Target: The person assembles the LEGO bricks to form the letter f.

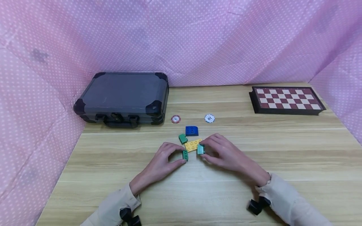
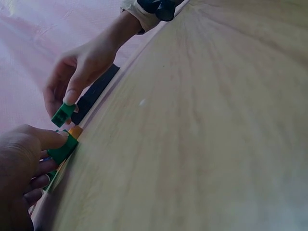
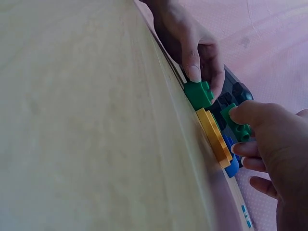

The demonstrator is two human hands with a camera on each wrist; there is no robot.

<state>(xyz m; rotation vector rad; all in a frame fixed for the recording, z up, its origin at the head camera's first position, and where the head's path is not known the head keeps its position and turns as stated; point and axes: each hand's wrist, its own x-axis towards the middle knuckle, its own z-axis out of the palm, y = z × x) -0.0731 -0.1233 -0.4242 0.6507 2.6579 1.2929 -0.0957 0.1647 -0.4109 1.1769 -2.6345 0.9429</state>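
My left hand [image 1: 167,159] pinches a small green toy brick [image 1: 185,155] between thumb and fingers, low at the near end of a yellow brick [image 1: 193,145]. In my right hand [image 1: 224,153] a second green brick [image 1: 200,149] is held by thumb and fingertips, turned on its side; the right wrist view shows this green brick [image 3: 236,122] raised over the yellow brick [image 3: 213,138]. The yellow brick lies flat, studs up, between the hands. Another green brick [image 1: 183,138] lies tipped at its far left end. Just beyond sits a blue brick [image 1: 192,131], studs up.
Two poker chips, one red [image 1: 175,119] and one blue-white [image 1: 209,118], lie behind the bricks. A grey case [image 1: 124,94] with black corners stands at the back left. A checkered board box [image 1: 287,100] sits at the back right. Pink dotted cloth [image 1: 198,40] hangs behind the wooden table [image 1: 192,194].
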